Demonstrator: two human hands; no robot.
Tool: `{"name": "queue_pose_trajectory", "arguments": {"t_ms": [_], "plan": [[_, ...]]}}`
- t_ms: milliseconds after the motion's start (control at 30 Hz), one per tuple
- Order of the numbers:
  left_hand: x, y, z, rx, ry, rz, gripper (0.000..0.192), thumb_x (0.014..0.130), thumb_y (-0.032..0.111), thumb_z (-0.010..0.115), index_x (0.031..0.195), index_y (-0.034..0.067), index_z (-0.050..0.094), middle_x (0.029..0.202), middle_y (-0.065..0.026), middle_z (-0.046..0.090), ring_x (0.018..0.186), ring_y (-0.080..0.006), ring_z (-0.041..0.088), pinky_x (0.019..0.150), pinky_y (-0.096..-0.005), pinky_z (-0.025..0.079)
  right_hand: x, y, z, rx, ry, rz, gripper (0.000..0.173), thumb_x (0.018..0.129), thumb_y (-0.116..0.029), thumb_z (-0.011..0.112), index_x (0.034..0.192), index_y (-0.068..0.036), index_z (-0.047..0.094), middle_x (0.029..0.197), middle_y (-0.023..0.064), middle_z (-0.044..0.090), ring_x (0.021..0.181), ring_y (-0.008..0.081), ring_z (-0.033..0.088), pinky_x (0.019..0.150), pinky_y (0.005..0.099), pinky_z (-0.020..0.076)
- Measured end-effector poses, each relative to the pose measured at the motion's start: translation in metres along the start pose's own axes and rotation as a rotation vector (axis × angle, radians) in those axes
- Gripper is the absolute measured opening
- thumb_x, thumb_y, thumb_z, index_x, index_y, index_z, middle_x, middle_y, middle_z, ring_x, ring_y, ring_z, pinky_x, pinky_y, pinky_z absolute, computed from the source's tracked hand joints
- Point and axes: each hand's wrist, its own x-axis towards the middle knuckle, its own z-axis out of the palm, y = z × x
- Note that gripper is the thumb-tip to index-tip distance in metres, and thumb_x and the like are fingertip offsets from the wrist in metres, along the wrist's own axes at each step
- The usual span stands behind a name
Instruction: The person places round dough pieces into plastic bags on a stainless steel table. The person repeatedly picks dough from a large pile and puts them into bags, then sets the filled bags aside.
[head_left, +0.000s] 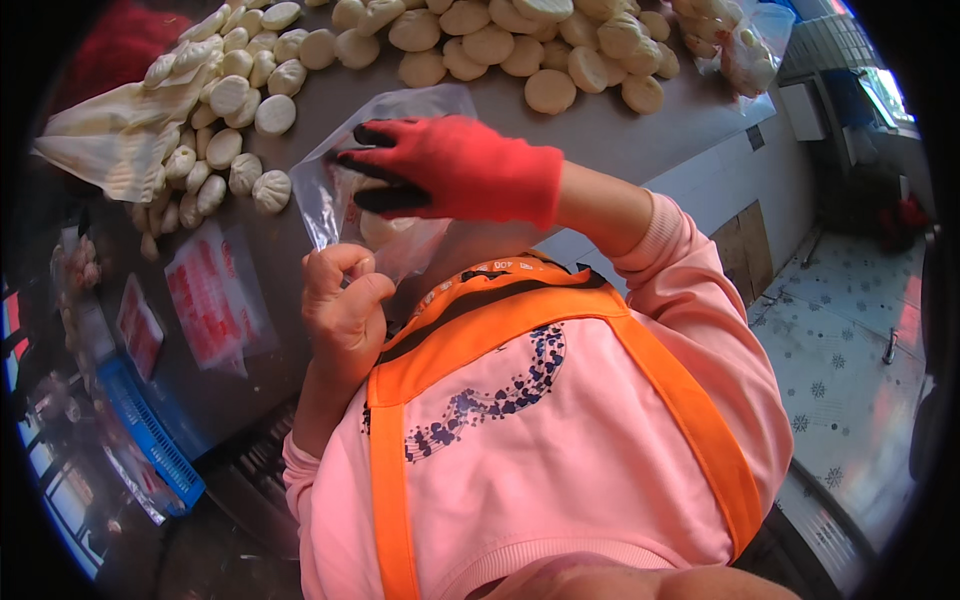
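My left hand (345, 300), bare, pinches the gathered edge of a clear plastic bag (319, 191) between thumb and bent fingers. Over that bag reaches my right hand (442, 172), in a red knit glove with black-coated fingers. Its fingers are somewhat apart; the palm is hidden, so whether it holds something does not show. Below the glove, pale round buns (382, 229) show through the bag. A pile of pleated and smooth white buns (244, 101) lies to the upper left, and flat round buns (487, 45) are heaped along the top.
Red-printed plastic bags (214, 296) lie flat on the metal table (262, 247). A cream cloth (124, 142) rests against the left pile. A blue plastic basket (154, 435) stands at the table's left edge. A filled clear bag (750, 56) sits at the upper right corner.
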Motion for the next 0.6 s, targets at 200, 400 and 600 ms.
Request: {"name": "queue_pose_trajectory", "arguments": {"t_ms": [200,400,600], "plan": [[-0.001,-0.006,-0.007,0.009,0.113,-0.096,0.022,0.061,-0.016,0.062,0.072,0.003,0.064,0.085,-0.0074,0.052,0.074,-0.0209,0.050,0.063,-0.0299,0.042,-0.061,0.071,-0.039,0.202,0.543,0.400,0.046,0.079,-0.012,0.075,0.122,-0.008,0.060,0.116,0.0118,0.063,0.098,0.0253,0.063,0.083,0.0324,0.0515],[0.005,-0.011,-0.006,0.005,0.166,-0.114,0.022,0.063,-0.015,0.064,0.070,0.006,0.064,0.083,-0.0056,0.052,0.074,-0.0200,0.050,0.062,-0.0285,0.041,-0.112,0.160,0.023,-0.721,-0.132,0.917,0.080,0.073,-0.044,0.074,0.142,-0.022,0.040,0.145,0.0221,0.035,0.131,0.0432,0.037,0.102,0.0470,0.0401],[0.014,-0.008,-0.004,-0.005,0.167,-0.056,0.023,0.057,-0.014,0.061,0.067,0.007,0.062,0.081,-0.0044,0.053,0.072,-0.0203,0.050,0.063,-0.0308,0.041,-0.125,0.197,0.017,-0.458,0.170,0.777,0.064,0.074,-0.031,0.076,0.131,-0.016,0.050,0.123,0.0123,0.059,0.104,0.0315,0.061,0.082,0.0463,0.0514]]}}
